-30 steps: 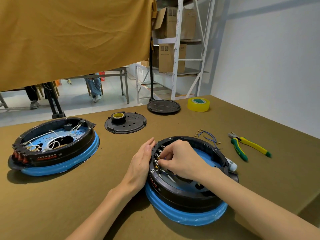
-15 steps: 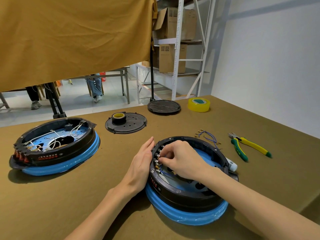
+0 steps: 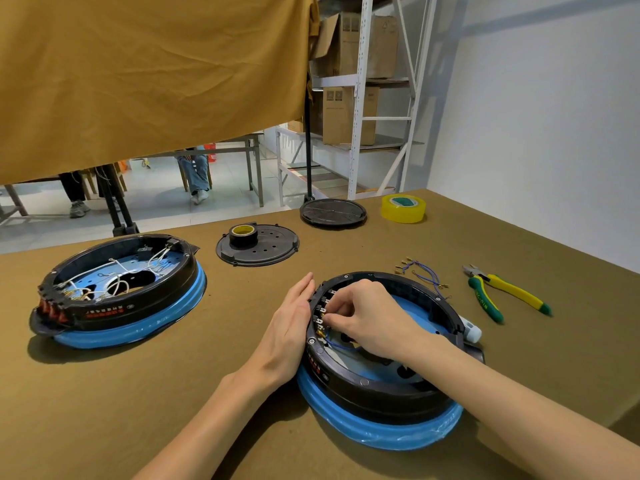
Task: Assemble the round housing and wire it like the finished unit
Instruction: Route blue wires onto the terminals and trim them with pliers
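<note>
Sitting at the far left of the olive-brown surface [image 3: 104,410], the finished unit [image 3: 117,292] is a black ring on a blue base, with white wires looped across its blue floor. Behind it and further right lies a black perforated disc [image 3: 263,249] carrying a small roll of tape with a yellow core [image 3: 242,233], and beyond that a flat black round cover [image 3: 333,212]. The left hand [image 3: 289,330] lies flat with straight fingers pressed against the outer left wall of the round housing [image 3: 381,386], gripping nothing. That housing, also black on a blue base, stands near the front middle of the surface. The right hand [image 3: 374,317] reaches inside it, fingertips curled and pinching at the row of terminals [image 3: 320,311] on the inner left wall, where a thin blue wire [image 3: 337,346] trails below; whether the fingers hold the wire's end itself cannot be told. Loose blue wires with brass terminals [image 3: 420,273] lie just behind the housing. To the right rest yellow-and-green pliers [image 3: 502,297], and a yellow tape roll [image 3: 403,208] sits at the back.
</note>
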Tool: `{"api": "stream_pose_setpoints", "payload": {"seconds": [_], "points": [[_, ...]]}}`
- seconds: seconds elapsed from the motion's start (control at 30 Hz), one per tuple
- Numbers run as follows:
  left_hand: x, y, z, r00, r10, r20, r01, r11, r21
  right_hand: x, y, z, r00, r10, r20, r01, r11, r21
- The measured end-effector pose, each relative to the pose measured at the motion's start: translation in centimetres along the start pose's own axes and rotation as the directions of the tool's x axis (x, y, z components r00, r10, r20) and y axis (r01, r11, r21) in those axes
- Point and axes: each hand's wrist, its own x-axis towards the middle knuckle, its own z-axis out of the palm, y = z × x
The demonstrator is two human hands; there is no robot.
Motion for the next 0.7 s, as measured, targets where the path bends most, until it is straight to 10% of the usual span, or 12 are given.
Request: {"api": "stream_pose_setpoints", "payload": {"seconds": [0.3,0.53,0.7], "points": [[0.0,0.5,-0.1,1.0,-0.018,-0.02,0.016,0.996,-0.085,-0.4,-0.6,-0.6,0.999,0.033,-0.017,-0.034,0.999,-0.022],[0.6,0.3,-0.9,0.994,-0.08,0.072,0.094,0.967,-0.235,2.1,1.1,-4.5,0.917,0.126,-0.38,-0.074,0.986,0.149],[1.1,0.3,-0.9,0.995,-0.058,-0.077,0.034,0.957,-0.288,4.7,9.1,-7.8,0.826,0.375,-0.42,-0.375,0.923,0.085]]}}
